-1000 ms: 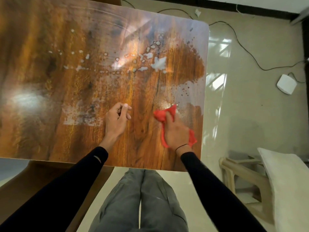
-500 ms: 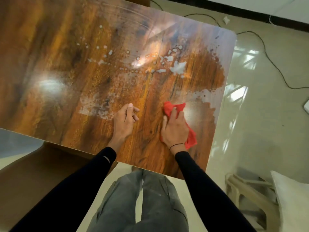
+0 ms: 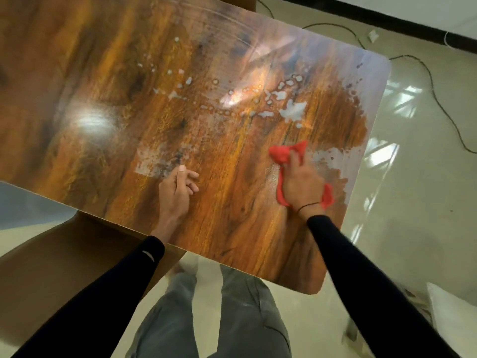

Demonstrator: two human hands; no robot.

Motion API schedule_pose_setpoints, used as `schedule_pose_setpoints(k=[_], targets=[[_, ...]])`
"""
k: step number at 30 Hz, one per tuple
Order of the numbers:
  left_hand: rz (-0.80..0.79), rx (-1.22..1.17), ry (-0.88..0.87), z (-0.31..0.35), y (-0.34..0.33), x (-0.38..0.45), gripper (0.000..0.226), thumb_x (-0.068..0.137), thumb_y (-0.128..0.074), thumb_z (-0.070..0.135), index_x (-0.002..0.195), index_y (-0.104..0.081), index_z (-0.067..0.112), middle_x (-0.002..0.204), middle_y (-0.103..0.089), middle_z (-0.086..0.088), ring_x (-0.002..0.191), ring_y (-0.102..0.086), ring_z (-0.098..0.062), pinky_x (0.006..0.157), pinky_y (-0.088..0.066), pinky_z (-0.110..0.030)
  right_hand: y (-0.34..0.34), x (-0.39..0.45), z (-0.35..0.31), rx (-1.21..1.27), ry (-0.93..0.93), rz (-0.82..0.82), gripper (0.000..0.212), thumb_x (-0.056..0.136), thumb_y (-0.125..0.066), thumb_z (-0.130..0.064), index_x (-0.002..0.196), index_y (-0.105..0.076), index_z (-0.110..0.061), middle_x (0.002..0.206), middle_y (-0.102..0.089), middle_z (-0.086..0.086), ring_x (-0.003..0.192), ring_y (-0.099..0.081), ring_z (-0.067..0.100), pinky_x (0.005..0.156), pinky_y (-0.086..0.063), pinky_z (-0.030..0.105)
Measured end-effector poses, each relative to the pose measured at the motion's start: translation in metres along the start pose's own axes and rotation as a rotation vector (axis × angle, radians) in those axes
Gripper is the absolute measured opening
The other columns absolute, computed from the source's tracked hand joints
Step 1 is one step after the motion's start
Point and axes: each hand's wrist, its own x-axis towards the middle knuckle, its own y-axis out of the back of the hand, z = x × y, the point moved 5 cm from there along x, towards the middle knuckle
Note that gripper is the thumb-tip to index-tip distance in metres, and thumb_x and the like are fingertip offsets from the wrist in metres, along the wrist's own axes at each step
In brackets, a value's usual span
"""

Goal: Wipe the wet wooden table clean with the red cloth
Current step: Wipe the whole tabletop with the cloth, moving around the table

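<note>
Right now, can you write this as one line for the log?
right hand: presses red cloth on table | left hand: rests on table | puddle: unwiped, beyond cloth

Glossy wooden table [image 3: 108, 81], water droplets [image 3: 293, 112], red cloth [image 3: 284, 153]

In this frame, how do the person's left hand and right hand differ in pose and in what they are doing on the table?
The right hand presses the red cloth onto the wooden table, with cloth showing past its fingers and wrist; the left hand holds nothing. The right hand's fingers spread over the cloth; the left hand's are loosely curled, resting on bare wood. The right wrist wears a thin dark band; the left shows none. Both rest on the table and have black sleeves.
</note>
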Motion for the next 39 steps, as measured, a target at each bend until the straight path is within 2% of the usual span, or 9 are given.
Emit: schedule_pose_setpoints(k=[3, 6, 8, 11, 16, 20, 26, 33, 39], targets=[[0.015, -0.037, 0.015, -0.004, 0.009, 0.004, 0.056, 0.116, -0.033, 0.036, 0.097, -0.076, 0.006, 0.071, -0.07, -0.012, 0.067, -0.066, -0.023, 0.07, -0.052, -0.04, 0.027, 0.032, 0.065, -0.011, -0.222, 0.128, 0.031, 0.115, -0.038, -0.041, 0.127, -0.046, -0.014, 0.12, -0.057, 0.017, 0.073, -0.058, 0.03, 0.057, -0.035, 0.031], [0.02, -0.054, 0.009, -0.011, 0.023, 0.007, 0.055, 0.118, -0.032, 0.033, 0.096, -0.075, 0.006, 0.072, -0.07, -0.012, 0.068, -0.067, -0.023, 0.071, -0.051, -0.037, 0.035, 0.044, 0.103, -0.047, -0.469, 0.162, 0.038, 0.113, -0.037, -0.041, 0.131, -0.045, -0.009, 0.146, -0.051, 0.023, 0.097, -0.068, 0.048, 0.071, -0.051, 0.051], [0.021, -0.076, 0.022, -0.018, 0.035, 0.01, 0.054, 0.118, -0.032, 0.032, 0.097, -0.074, 0.005, 0.074, -0.07, -0.014, 0.068, -0.066, -0.023, 0.07, -0.051, -0.037, 0.034, 0.041, 0.096, -0.059, -0.525, 0.167, 0.037, 0.113, -0.038, -0.04, 0.131, -0.045, -0.008, 0.154, -0.046, 0.024, 0.105, -0.067, 0.05, 0.075, -0.054, 0.054], [0.014, -0.099, 0.034, -0.028, 0.049, 0.017, 0.055, 0.118, -0.033, 0.033, 0.101, -0.074, 0.0, 0.077, -0.071, -0.016, 0.069, -0.065, -0.024, 0.068, -0.05, -0.038, 0.027, 0.029, 0.052, -0.096, -0.507, 0.205, 0.034, 0.112, -0.041, -0.037, 0.128, -0.048, -0.008, 0.138, -0.052, 0.026, 0.103, -0.066, 0.047, 0.074, -0.051, 0.049], [-0.017, -0.09, 0.021, -0.035, 0.054, 0.019, 0.049, 0.117, -0.036, 0.037, 0.098, -0.074, 0.013, 0.077, -0.072, -0.009, 0.069, -0.068, -0.023, 0.066, -0.052, -0.037, -0.018, -0.021, -0.091, 0.017, -0.213, 0.088, 0.026, 0.111, -0.051, -0.036, 0.13, -0.049, -0.018, 0.116, -0.055, 0.007, 0.07, -0.056, 0.02, 0.053, -0.035, 0.027], [-0.033, -0.078, -0.006, -0.034, 0.053, 0.022, 0.049, 0.116, -0.037, 0.042, 0.1, -0.074, 0.014, 0.071, -0.072, 0.0, 0.065, -0.069, -0.015, 0.064, -0.053, -0.028, -0.06, -0.069, -0.197, -0.017, 0.194, -0.078, 0.039, 0.111, -0.048, -0.036, 0.144, -0.05, -0.016, 0.116, -0.054, 0.007, 0.078, -0.058, 0.021, 0.051, -0.041, 0.028], [-0.034, -0.082, -0.02, -0.038, 0.058, 0.028, 0.048, 0.116, -0.037, 0.041, 0.098, -0.075, 0.016, 0.07, -0.072, 0.001, 0.065, -0.068, -0.012, 0.063, -0.052, -0.024, -0.059, -0.065, -0.193, -0.052, 0.451, -0.118, 0.046, 0.11, -0.055, -0.04, 0.149, -0.049, -0.016, 0.124, -0.056, 0.01, 0.089, -0.064, 0.028, 0.06, -0.057, 0.041], [-0.004, -0.06, -0.01, -0.047, 0.075, 0.038, 0.051, 0.116, -0.036, 0.041, 0.097, -0.075, 0.015, 0.069, -0.071, -0.002, 0.064, -0.069, -0.016, 0.065, -0.052, -0.029, -0.014, 0.03, -0.081, -0.042, -0.073, 0.045, 0.031, 0.117, -0.035, -0.041, 0.13, -0.047, -0.016, 0.119, -0.055, 0.011, 0.074, -0.062, 0.029, 0.059, -0.059, 0.045], [0.017, -0.083, 0.013, -0.056, 0.087, 0.043, 0.052, 0.116, -0.036, 0.04, 0.099, -0.076, 0.011, 0.071, -0.072, -0.005, 0.064, -0.067, -0.013, 0.066, -0.052, -0.029, -0.02, 0.028, -0.113, -0.067, -0.485, 0.186, 0.027, 0.112, -0.049, -0.032, 0.131, -0.045, -0.014, 0.12, -0.055, 0.015, 0.091, -0.066, 0.035, 0.064, -0.055, 0.045]])
